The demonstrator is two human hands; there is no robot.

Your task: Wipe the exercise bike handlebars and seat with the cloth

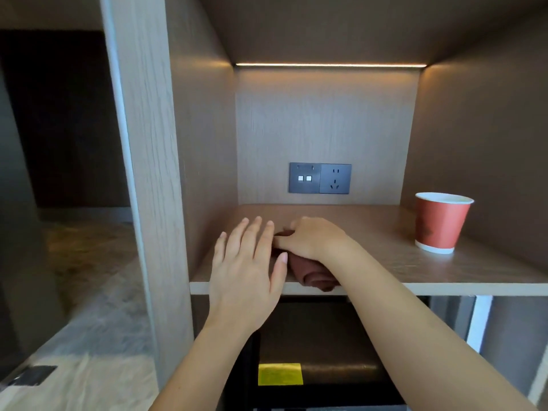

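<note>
Under my right hand (pixel 314 237), the brown cloth (pixel 314 274) sits at the front lip of the shelf (pixel 415 271).
It lies rolled beneath my palm, its near end showing below the wrist, and my fingers curl over it and grasp it. I should gather the whole roll so no loose tail drags off the edge. My left hand (pixel 246 262) hovers flat and released just beside it. To the right, well apart, stands a red paper cup (pixel 439 223). No bike is in view.

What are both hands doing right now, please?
Left hand: open, fingers straight, beside the cloth.
Right hand: gripping the cloth.
</note>
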